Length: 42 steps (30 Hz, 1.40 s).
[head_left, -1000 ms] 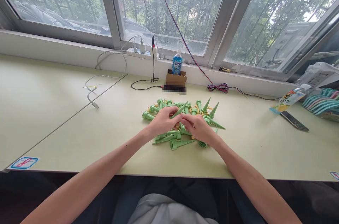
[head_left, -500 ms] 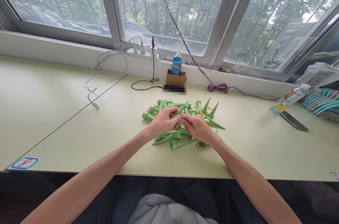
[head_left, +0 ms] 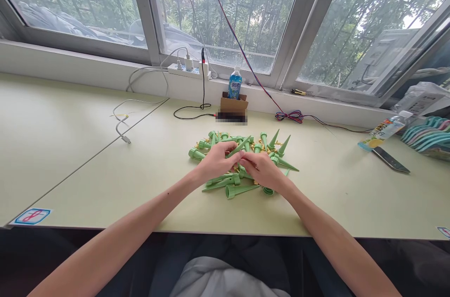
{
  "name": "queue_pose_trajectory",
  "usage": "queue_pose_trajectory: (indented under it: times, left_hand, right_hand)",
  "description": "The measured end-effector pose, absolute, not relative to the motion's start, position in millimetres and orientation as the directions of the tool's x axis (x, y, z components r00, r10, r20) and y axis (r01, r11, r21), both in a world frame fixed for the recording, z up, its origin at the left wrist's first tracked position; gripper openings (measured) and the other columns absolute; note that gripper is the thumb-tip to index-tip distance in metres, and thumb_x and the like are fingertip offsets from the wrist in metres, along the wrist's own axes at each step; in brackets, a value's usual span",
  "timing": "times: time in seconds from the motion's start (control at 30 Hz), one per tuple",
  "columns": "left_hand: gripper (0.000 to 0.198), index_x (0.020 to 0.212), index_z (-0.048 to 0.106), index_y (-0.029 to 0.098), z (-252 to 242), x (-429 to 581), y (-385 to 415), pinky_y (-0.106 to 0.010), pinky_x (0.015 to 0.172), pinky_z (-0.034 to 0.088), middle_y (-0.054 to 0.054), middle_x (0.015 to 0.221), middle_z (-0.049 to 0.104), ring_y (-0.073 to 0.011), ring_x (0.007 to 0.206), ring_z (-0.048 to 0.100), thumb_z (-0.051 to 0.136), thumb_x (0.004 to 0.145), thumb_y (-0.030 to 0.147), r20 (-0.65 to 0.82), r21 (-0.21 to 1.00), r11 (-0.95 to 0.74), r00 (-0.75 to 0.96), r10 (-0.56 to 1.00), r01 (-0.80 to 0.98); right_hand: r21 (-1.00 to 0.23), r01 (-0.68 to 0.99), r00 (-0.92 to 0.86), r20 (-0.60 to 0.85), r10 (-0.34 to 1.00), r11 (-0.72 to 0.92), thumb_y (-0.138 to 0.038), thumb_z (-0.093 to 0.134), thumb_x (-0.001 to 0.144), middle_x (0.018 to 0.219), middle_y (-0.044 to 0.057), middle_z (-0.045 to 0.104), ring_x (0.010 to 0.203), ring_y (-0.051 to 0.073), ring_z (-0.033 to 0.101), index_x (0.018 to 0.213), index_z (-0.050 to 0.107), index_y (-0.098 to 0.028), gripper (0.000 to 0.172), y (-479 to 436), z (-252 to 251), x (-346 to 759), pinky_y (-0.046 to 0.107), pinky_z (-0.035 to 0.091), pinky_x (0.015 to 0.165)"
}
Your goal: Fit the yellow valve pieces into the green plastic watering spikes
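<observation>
My left hand [head_left: 218, 162] is closed around a green plastic spike [head_left: 240, 146], whose pointed end slants up to the right. Beside it, my right hand [head_left: 262, 168] has its fingers pinched together against the left fingertips; what they grip is too small to make out. Under and around both hands lies a pile of green cone-shaped spikes [head_left: 242, 190] with ribbed caps, some upright and some on their sides. Small yellow pieces [head_left: 277, 143] are scattered among them.
Behind the pile, a blue bottle [head_left: 235, 85] stands in a cardboard box [head_left: 229, 105]. A power strip [head_left: 177, 71] and cables lie near the window. At the right, a tilted bottle [head_left: 383, 133] lies by a phone [head_left: 391, 160] on the table [head_left: 87, 189].
The spike in my left hand has shifted very slightly. Both hands stay in nearly the same place.
</observation>
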<state>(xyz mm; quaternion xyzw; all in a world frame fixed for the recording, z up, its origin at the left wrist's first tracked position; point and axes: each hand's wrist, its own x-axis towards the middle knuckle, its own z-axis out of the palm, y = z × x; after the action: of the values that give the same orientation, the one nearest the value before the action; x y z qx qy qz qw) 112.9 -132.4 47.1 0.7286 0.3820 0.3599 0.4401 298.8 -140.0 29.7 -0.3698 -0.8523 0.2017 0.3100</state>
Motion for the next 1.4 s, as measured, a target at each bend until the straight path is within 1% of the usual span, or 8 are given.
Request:
queue_pose_trajectory:
  times: [0.2,0.3,0.4,0.67,0.8,0.93,1.13,1.4]
  left_hand:
    - [0.032,0.07,0.048,0.02,44.3,112.0,-132.0,-0.028,0.054,0.049,0.0,0.068,0.054,-0.0158,0.062,0.059,0.054,0.089,0.045,0.237,0.859,-0.398,0.439,0.867,0.321]
    - [0.032,0.069,0.045,0.02,45.0,112.0,-132.4,-0.028,0.054,0.046,0.001,0.065,0.051,-0.0158,0.06,0.057,0.053,0.089,0.043,0.267,0.818,-0.443,0.439,0.858,0.367]
    - [0.032,0.069,0.043,0.02,45.7,112.1,-132.5,-0.029,0.053,0.045,0.001,0.065,0.049,-0.0159,0.06,0.056,0.052,0.09,0.043,0.271,0.806,-0.455,0.447,0.853,0.38]
    - [0.032,0.071,0.045,0.02,44.5,111.6,-132.0,-0.028,0.054,0.044,0.002,0.068,0.05,-0.0155,0.06,0.059,0.051,0.091,0.043,0.257,0.822,-0.439,0.453,0.854,0.362]
    - [0.032,0.071,0.045,0.02,44.9,111.4,-132.0,-0.028,0.055,0.044,0.002,0.067,0.05,-0.0152,0.06,0.06,0.051,0.091,0.043,0.262,0.818,-0.443,0.447,0.855,0.368]
    - [0.032,0.07,0.045,0.02,45.1,111.8,-131.8,-0.028,0.054,0.044,0.002,0.067,0.051,-0.0151,0.059,0.059,0.051,0.091,0.043,0.263,0.817,-0.443,0.445,0.856,0.369]
    - [0.031,0.071,0.047,0.02,45.3,112.4,-131.9,-0.028,0.055,0.045,0.001,0.068,0.053,-0.0155,0.06,0.059,0.051,0.09,0.043,0.276,0.81,-0.456,0.446,0.851,0.369]
    - [0.031,0.071,0.046,0.02,46.4,112.1,-132.8,-0.028,0.054,0.045,0.001,0.066,0.052,-0.0153,0.059,0.056,0.051,0.091,0.043,0.284,0.799,-0.467,0.449,0.848,0.377]
  right_hand:
    - [-0.558,0.503,-0.549,0.383,0.742,0.66,-0.029,0.039,0.1,0.058,-0.004,0.041,0.053,0.01,0.031,0.075,0.055,-0.018,0.032,-140.5,31.0,298.7,0.023,0.027,0.053]
    - [-0.554,0.502,-0.553,0.385,0.739,0.664,-0.027,0.04,0.1,0.059,-0.003,0.042,0.054,0.01,0.031,0.073,0.054,-0.018,0.032,-141.4,32.0,298.6,0.023,0.026,0.053]
    - [-0.561,0.496,-0.553,0.385,0.739,0.663,-0.028,0.04,0.1,0.06,-0.003,0.042,0.054,0.01,0.031,0.072,0.053,-0.018,0.032,-141.6,32.1,298.7,0.023,0.026,0.053]
    - [-0.565,0.504,-0.548,0.376,0.747,0.654,-0.03,0.038,0.101,0.057,-0.004,0.04,0.052,0.01,0.03,0.074,0.054,-0.018,0.034,-140.4,30.4,299.5,0.023,0.027,0.052]
    - [-0.564,0.504,-0.546,0.379,0.747,0.654,-0.029,0.038,0.101,0.057,-0.004,0.042,0.051,0.01,0.032,0.074,0.053,-0.019,0.033,-139.3,29.2,299.8,0.023,0.028,0.052]
    - [-0.56,0.512,-0.547,0.373,0.75,0.651,-0.03,0.037,0.101,0.057,-0.003,0.043,0.052,0.01,0.033,0.075,0.054,-0.019,0.033,-139.0,29.2,299.8,0.023,0.028,0.052]
    - [-0.546,0.522,-0.543,0.38,0.749,0.656,-0.029,0.039,0.1,0.057,-0.004,0.039,0.053,0.01,0.029,0.072,0.053,-0.018,0.033,-140.1,30.6,299.4,0.023,0.026,0.052]
    - [-0.53,0.522,-0.549,0.391,0.739,0.668,-0.028,0.039,0.1,0.058,-0.004,0.04,0.053,0.01,0.029,0.073,0.054,-0.018,0.032,-141.3,32.3,298.9,0.024,0.026,0.052]
